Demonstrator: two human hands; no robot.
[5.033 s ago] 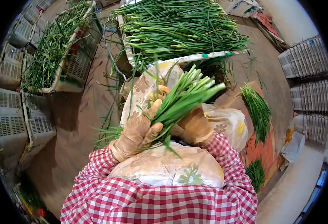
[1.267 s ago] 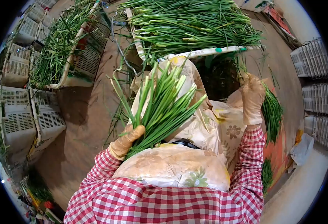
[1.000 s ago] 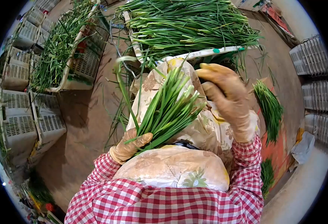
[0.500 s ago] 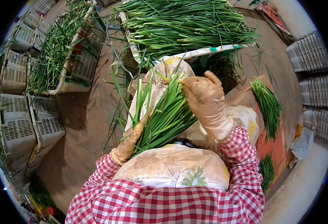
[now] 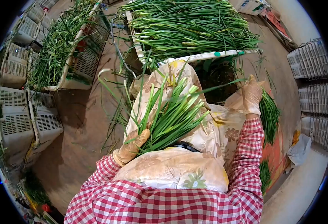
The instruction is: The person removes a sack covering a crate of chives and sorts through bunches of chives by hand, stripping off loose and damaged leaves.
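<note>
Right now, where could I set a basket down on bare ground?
Mostly the brown floor between the white crates at left and the left sleeve. A smaller, littered patch lies between the heaped crate and the crate stacks at right. The lap is crowded: the left hand holds a bunch of stalks there.

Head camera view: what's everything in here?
Held bunch: 1, green, centre
Front crate: 1, white, top centre
Stalks: many, green, front crate
Side crate: 1, whitish, upper left
Leaves: many, green, side crate
Left crates: several, whitish, left
Right crates: several, whitish, right
Other bunches: 2, green, right
Floor sheet: 1, red, right
Crumpled wrap: 1, pale, right
Apron: 1, cream, centre
Floor: 1, brown, left
Shirt: 1, checked red, bottom
Left hand: 1, tan glove, around held bunch
Right hand: 1, tan glove, right
</note>
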